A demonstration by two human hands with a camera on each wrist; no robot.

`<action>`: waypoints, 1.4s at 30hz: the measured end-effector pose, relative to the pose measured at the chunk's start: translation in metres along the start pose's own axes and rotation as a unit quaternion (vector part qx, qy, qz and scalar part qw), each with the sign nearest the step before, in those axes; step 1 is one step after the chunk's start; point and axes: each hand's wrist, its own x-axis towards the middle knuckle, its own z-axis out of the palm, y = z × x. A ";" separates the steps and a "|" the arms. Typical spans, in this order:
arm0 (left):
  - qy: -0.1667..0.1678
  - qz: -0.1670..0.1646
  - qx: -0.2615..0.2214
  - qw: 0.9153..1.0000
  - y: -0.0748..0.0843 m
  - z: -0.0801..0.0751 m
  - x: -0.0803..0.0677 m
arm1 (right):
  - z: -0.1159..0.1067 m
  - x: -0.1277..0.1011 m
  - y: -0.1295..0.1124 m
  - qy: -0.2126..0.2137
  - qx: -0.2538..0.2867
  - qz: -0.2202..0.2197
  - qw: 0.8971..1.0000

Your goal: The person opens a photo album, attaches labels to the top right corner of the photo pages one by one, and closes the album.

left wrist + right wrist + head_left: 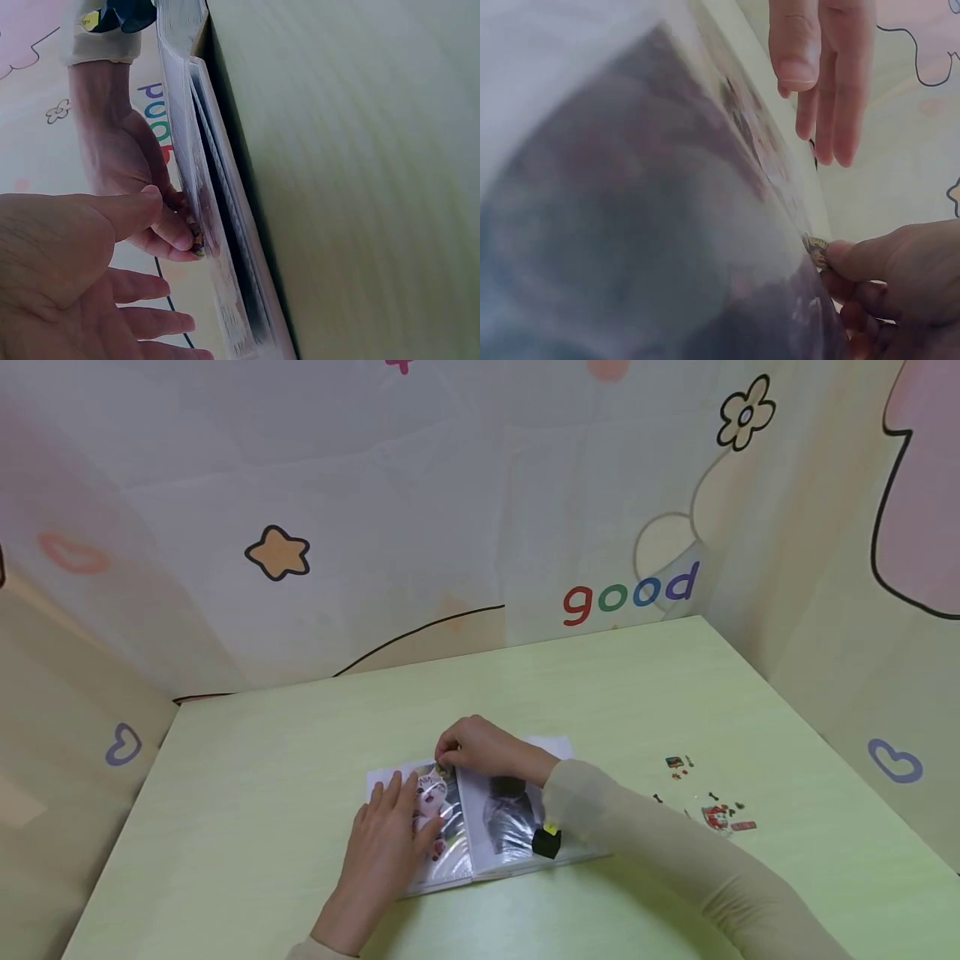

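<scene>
An album lies open on the pale surface, both pages facing up, most likely so that either can be got at without anyone holding it open. The right hand reaches across the right page to the upper part of the left one, close to the fold. Its thumb and fingers are closed in a pinch on a small patterned sticker; a tip grip like this probably suits something so small and thin. The left hand is over the outer side of the left page, fingers straight and spread, holding nothing; it may be placed there to steady the page. The wrist views suggest that it is just off the paper, though contact is hard to rule out. Loose stickers lie to the right of the album, perhaps put there to be within easy reach of the right arm.

The left hand covers part of the baby photo, and glare streaks its lower half. A black box at the right wrist hides a lower piece of the right page, whose dark photo is too shiny to read. Whether the pinched sticker is stuck down anywhere cannot be told, and its design is too small to make out
</scene>
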 end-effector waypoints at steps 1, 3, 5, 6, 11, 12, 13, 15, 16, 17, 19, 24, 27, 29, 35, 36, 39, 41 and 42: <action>-0.001 0.000 0.001 1.000 0.000 0.000 0.000 | 0.001 0.000 0.000 0.000 -0.011 -0.006 1.000; -0.003 -0.001 0.002 1.000 0.001 0.001 0.000 | 0.003 0.000 0.001 -0.001 -0.037 -0.019 0.999; -0.006 -0.002 0.004 1.000 0.001 0.002 0.000 | 0.003 0.000 0.001 0.000 -0.058 -0.031 0.998; -0.006 -0.002 0.005 1.000 0.002 0.002 0.000 | 0.004 0.000 0.000 0.000 -0.067 -0.035 0.997; 0.001 0.011 0.021 1.000 0.003 0.005 -0.001 | 0.003 -0.003 -0.003 -0.003 -0.089 -0.035 0.995; 0.003 0.014 0.025 1.000 0.004 0.006 -0.001 | 0.003 -0.004 -0.003 -0.003 -0.093 -0.035 0.995; 0.004 0.015 0.028 0.999 0.004 0.007 -0.001 | 0.003 -0.004 -0.004 -0.001 -0.095 -0.036 0.995; 0.007 0.018 0.031 0.999 0.004 0.008 -0.001 | 0.003 -0.005 -0.003 0.003 -0.103 -0.041 0.994; 0.007 0.018 0.032 0.999 0.005 0.008 -0.001 | 0.003 -0.005 -0.003 0.005 -0.105 -0.042 0.994; 0.007 0.018 0.032 0.999 0.005 0.008 -0.001 | 0.003 -0.005 -0.002 0.008 -0.106 -0.042 0.993; 0.004 0.014 0.029 0.999 0.006 0.009 -0.001 | 0.002 -0.006 -0.002 0.015 -0.106 -0.042 0.993; -0.002 0.008 0.022 1.000 0.007 0.010 -0.002 | -0.006 -0.012 -0.005 0.041 -0.110 -0.057 0.991; 0.000 0.010 0.016 1.000 0.009 0.011 -0.002 | -0.010 -0.020 -0.010 0.040 -0.125 -0.053 0.990; -0.003 0.006 0.008 1.000 0.012 0.012 -0.002 | -0.013 -0.028 -0.015 0.029 -0.142 -0.044 0.989; -0.037 -0.020 0.004 0.999 0.023 0.019 -0.002 | -0.013 -0.050 -0.035 -0.045 -0.221 -0.048 0.973; -0.041 -0.023 0.008 0.999 0.025 0.021 -0.002 | -0.012 -0.053 -0.037 -0.058 -0.235 -0.051 0.969; -0.051 -0.032 0.027 0.998 0.031 0.025 -0.002 | -0.008 -0.058 -0.043 -0.086 -0.265 -0.050 0.959; -0.059 -0.042 0.039 0.997 0.035 0.026 -0.002 | -0.006 -0.060 -0.044 -0.097 -0.275 -0.044 0.956; -0.064 -0.049 0.043 0.996 0.036 0.026 -0.003 | -0.004 -0.060 -0.044 -0.101 -0.279 -0.040 0.954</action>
